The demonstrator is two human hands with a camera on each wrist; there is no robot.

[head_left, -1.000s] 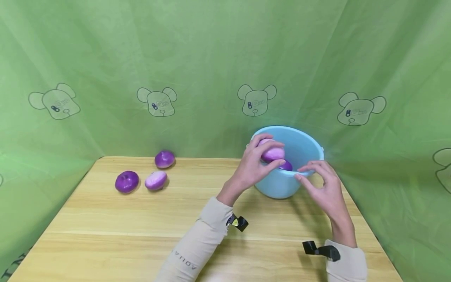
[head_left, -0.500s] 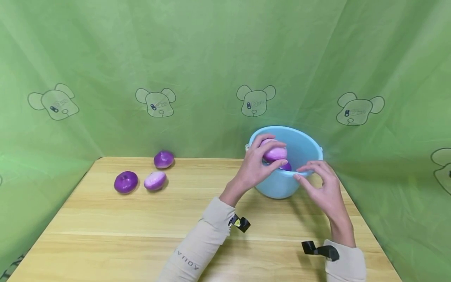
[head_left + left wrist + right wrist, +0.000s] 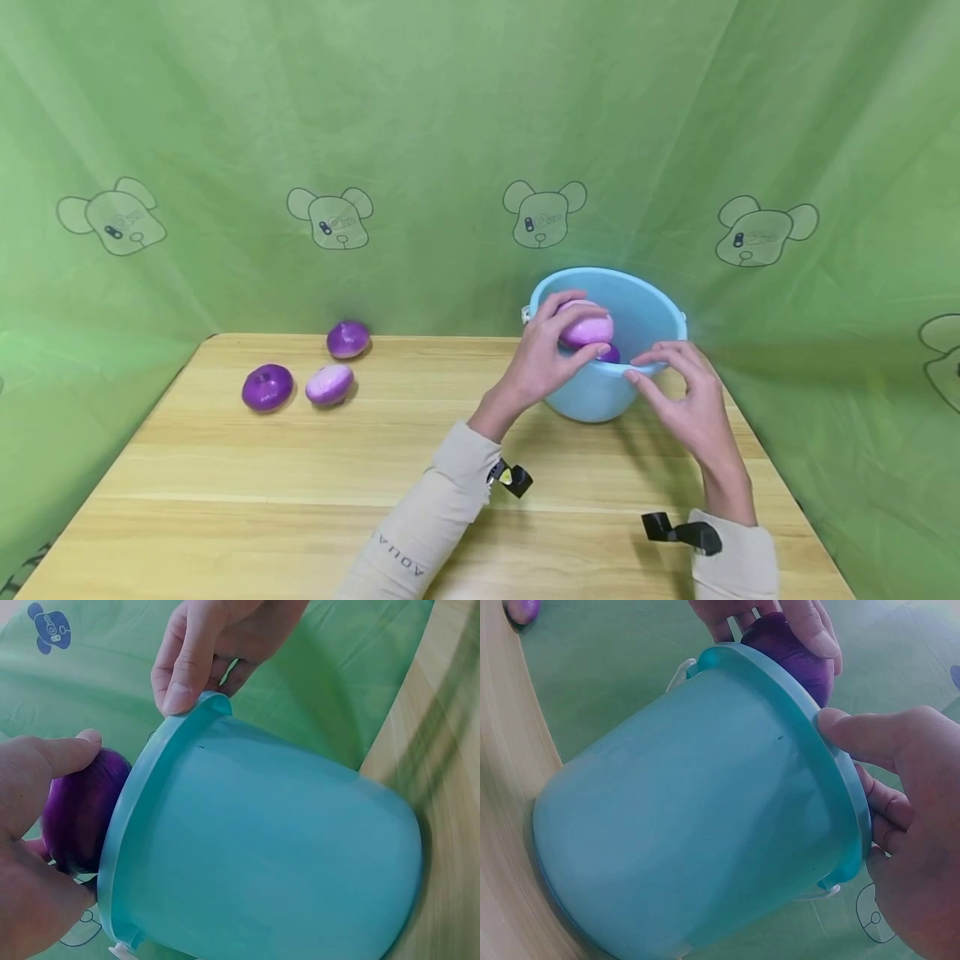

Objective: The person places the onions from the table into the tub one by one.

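Note:
In the head view my left hand (image 3: pixel 542 357) grips a purple onion (image 3: pixel 587 327), its paler side facing up, at the mouth of a light blue bucket (image 3: pixel 592 398). The left wrist view shows the thumb and fingers around this onion (image 3: pixel 86 810), right at the rim. Another purple onion (image 3: pixel 610 354) shows partly inside the bucket, below the held one. My right hand (image 3: pixel 693 400) pinches the near right part of the rim, thumb outside and fingers inside, as the right wrist view also shows. The bucket stands upright on the wooden table.
Three more purple onions lie at the table's back left: a dark one (image 3: pixel 267 387), a paler one (image 3: pixel 330 385) and one by the back edge (image 3: pixel 348 339). Green cloth (image 3: pixel 435 125) with bear-head prints hangs closely behind and beside the table (image 3: pixel 247 475).
My left hand has shifted slightly to the right with the onion, which sits a little lower over the bucket's mouth. The right hand keeps its hold on the rim.

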